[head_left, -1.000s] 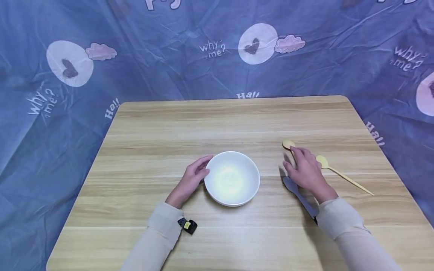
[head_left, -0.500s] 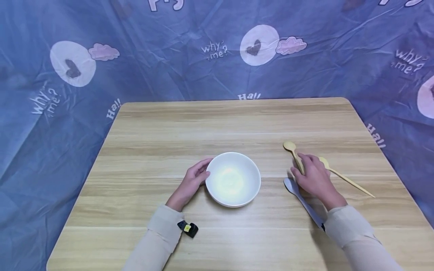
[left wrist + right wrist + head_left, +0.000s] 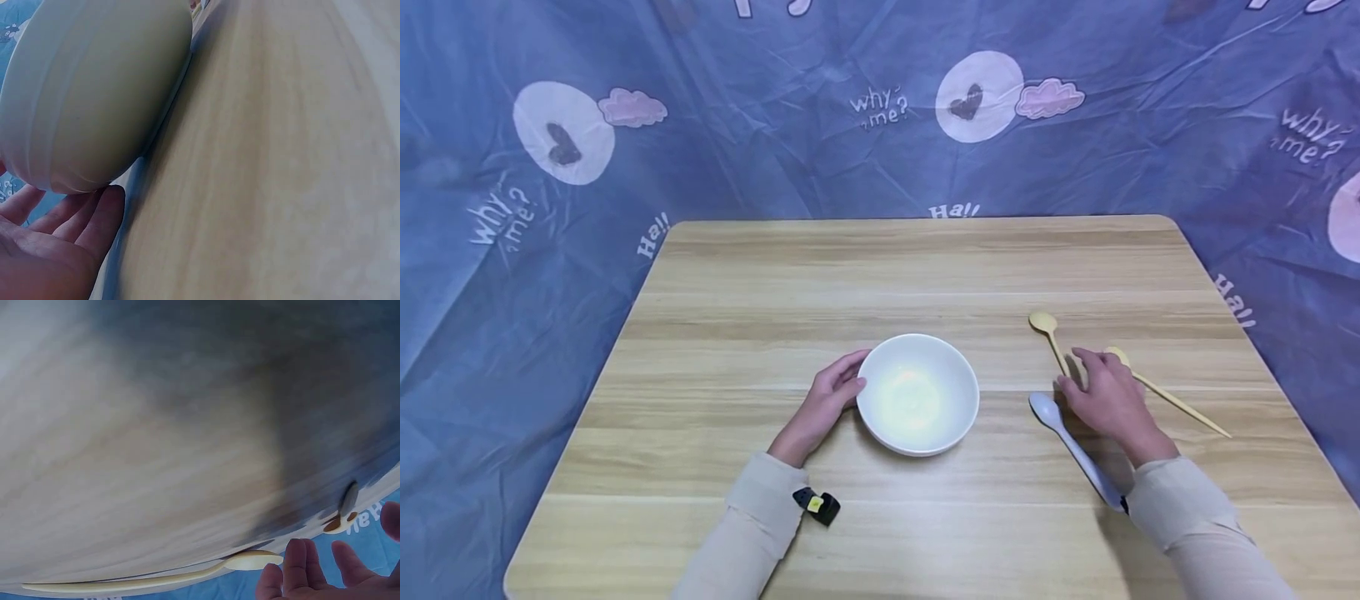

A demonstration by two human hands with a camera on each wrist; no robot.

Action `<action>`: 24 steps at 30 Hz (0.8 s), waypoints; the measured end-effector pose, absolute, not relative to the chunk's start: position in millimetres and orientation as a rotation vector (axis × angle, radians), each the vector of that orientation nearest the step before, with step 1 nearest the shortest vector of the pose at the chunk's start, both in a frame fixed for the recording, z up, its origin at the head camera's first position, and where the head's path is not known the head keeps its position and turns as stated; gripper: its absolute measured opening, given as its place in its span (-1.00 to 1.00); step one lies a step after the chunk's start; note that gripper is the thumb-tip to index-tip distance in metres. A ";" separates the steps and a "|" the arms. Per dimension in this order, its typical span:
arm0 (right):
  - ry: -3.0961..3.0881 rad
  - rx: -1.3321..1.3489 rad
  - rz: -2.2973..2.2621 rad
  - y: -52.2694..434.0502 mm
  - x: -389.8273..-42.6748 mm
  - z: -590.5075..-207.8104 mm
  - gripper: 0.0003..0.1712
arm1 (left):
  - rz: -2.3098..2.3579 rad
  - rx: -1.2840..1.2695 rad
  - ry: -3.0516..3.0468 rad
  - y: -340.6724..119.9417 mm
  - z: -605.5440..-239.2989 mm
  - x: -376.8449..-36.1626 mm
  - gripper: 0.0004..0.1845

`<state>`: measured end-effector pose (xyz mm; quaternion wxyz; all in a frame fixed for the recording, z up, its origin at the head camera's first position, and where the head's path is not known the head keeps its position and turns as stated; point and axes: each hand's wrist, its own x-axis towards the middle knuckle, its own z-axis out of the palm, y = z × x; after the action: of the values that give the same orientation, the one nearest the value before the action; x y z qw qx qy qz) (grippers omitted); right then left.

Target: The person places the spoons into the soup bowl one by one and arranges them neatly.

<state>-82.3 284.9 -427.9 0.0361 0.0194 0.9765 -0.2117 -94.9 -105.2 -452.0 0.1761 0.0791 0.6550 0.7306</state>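
Note:
My left hand (image 3: 824, 407) holds the white bowl (image 3: 917, 396) at its left side, thumb on the rim and fingers against the outer wall. The left wrist view shows fingertips (image 3: 111, 195) under the curve of the bowl (image 3: 106, 94). My right hand (image 3: 1108, 400) hovers among three spoons with its fingers spread and nothing between them. One yellow spoon (image 3: 1043, 322) has its handle end at my thumb. The other yellow spoon (image 3: 1180, 404) lies to the right, its head partly hidden by my hand. A grey-blue spoon (image 3: 1075, 446) lies left of my wrist.
Everything lies on a wooden table (image 3: 820, 275) with rounded far corners. Behind it hangs a blue printed cloth (image 3: 760, 125). A small black device with a yellow mark (image 3: 817, 505) sits at my left cuff.
My right hand has drawn back toward me and slightly right, uncovering more of the left yellow spoon's handle. The spoons stay in place, and my left hand keeps its hold on the bowl.

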 end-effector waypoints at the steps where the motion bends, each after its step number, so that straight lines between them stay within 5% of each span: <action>1: 2.998 0.062 -0.640 285.5 -82.3 -428.2 -0.35 | 2.071 0.217 1.851 -105.3 -452.0 -95.1 -0.51; 24: 2.973 0.070 -0.562 286.0 -87.3 -433.2 -0.58 | 2.084 0.248 1.826 -108.6 -454.3 -97.0 -0.49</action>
<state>-87.3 286.0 -433.2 0.0578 0.0231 0.9807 -0.1853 -97.0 -108.6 -454.3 0.1788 0.0876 0.6458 0.7371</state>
